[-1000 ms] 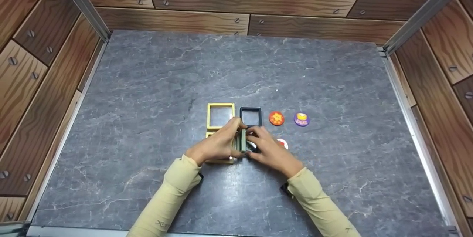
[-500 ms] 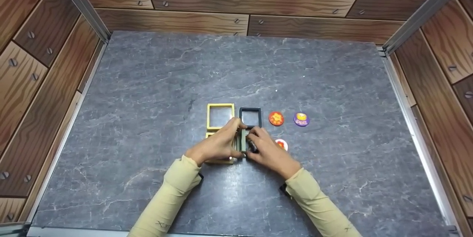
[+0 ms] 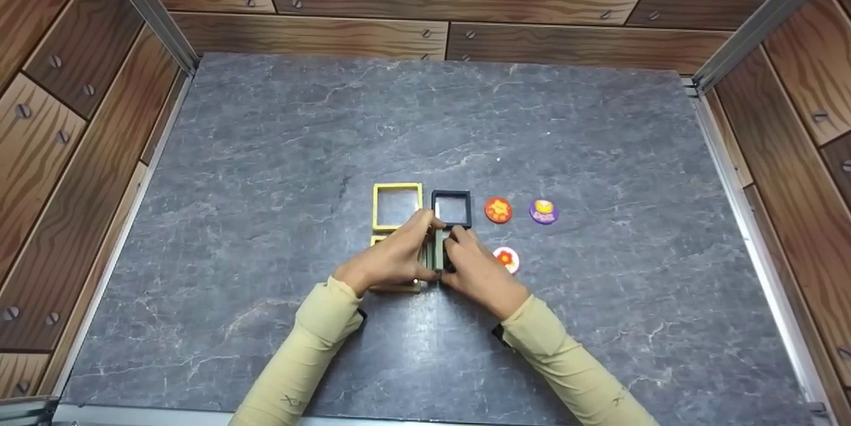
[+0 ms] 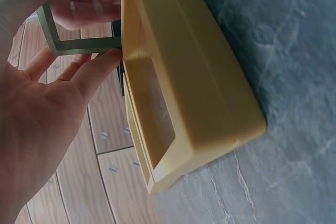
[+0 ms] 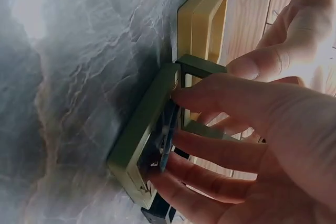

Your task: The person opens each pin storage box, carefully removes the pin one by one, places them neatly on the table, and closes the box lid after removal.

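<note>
A green square frame (image 3: 439, 250) stands hinged open, one half raised and the other low on the table. My left hand (image 3: 392, 250) grips the raised half between thumb and fingers; in the left wrist view that green half (image 4: 86, 45) borders a clear window. My right hand (image 3: 485, 276) pinches a dark, thin disc (image 5: 167, 129) by its edges. In the right wrist view the disc is tilted at the inside of the low green half (image 5: 139, 124), its fingertips right at the rim. In the head view the right hand hides the disc.
Two yellow frames (image 3: 397, 185) stand left of the green one, the nearer partly under my left hand. A black frame (image 3: 452, 193) lies behind it. To the right lie an orange badge (image 3: 498, 210), a purple badge (image 3: 544, 211) and a white flower badge (image 3: 506, 260).
My right hand has shifted slightly left toward the green frame with the disc, uncovering more of the white flower badge. My left hand has kept its grip in place.
</note>
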